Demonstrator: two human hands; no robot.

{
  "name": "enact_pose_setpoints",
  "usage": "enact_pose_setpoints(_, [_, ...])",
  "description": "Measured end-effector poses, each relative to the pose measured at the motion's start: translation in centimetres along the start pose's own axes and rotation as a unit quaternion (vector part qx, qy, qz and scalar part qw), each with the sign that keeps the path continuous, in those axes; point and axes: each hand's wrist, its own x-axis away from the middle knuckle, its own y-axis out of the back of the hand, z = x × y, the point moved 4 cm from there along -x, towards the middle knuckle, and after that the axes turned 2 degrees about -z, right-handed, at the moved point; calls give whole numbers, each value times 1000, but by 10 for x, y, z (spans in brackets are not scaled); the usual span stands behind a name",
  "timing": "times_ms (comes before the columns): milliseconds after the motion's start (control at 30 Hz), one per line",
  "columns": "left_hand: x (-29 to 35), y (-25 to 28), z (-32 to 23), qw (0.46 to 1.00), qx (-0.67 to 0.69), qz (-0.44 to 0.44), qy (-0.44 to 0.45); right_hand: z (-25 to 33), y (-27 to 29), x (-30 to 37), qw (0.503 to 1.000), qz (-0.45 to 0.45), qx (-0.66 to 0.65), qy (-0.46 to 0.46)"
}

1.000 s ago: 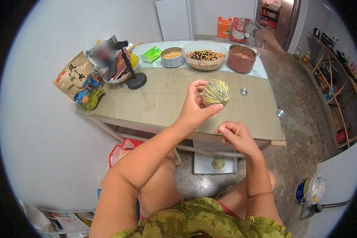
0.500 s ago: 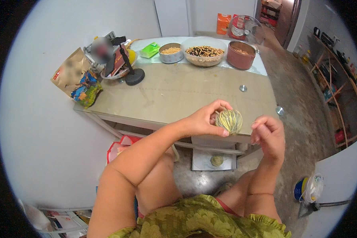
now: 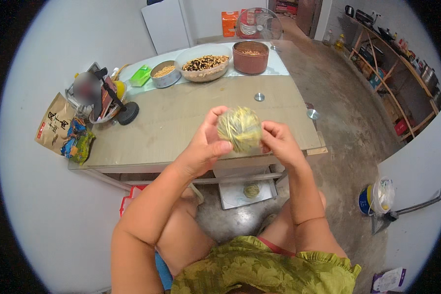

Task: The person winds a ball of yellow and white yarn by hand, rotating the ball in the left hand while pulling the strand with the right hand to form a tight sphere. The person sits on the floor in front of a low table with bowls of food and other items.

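Note:
A round yellow-green and grey ball of yarn [image 3: 239, 129] is held over the table's front edge, slightly blurred. My left hand [image 3: 207, 142] is wrapped round its left side, thumb in front and fingers behind. At the ball's right side, my right hand [image 3: 281, 142] has its thumb and fingertips pinched together, close to or touching the yarn. Any strand between those fingertips is too thin to make out. Below the table, a second ball of yarn [image 3: 251, 190] rests in a shallow white tray [image 3: 230, 199].
On the table [image 3: 181, 103] stand a tin of beans [image 3: 165, 78], a wide bowl of mixed kernels [image 3: 203, 73], a reddish-brown pot [image 3: 250, 61] and a black stand [image 3: 127, 113]. A food bag [image 3: 55, 122] leans at left. A bucket [image 3: 370, 200] stands on the floor at right.
My right hand has come in from the right to the ball's side. The head view has swung rightward, so the table appears further left. My left hand still holds the ball.

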Motion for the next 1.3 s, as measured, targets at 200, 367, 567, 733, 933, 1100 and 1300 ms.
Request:
enact_pose_setpoints(200, [-9,20,-6,983,-15,-130,-126,-2,-33,9,991,82,97,34])
enact_pose_setpoints(367, [-15,35,-9,952,-174,-198,-156,15,-50,29,973,201,114,14])
enact_pose_setpoints(567, [-12,60,-1,919,-292,-214,-156,54,-50,52,959,264,67,73])
enact_pose_setpoints(733, [-11,43,13,949,-307,-77,-6,67,-19,59,983,149,6,111])
enact_pose_setpoints(933, [-1,11,34,951,-194,170,173,50,21,36,980,-28,-132,145])
enact_pose_setpoints(1100, [6,-10,30,950,-48,241,194,28,25,10,988,-80,-120,63])
enact_pose_setpoints(1300, [0,-15,8,992,0,116,52,-8,5,-9,996,-61,-68,20])
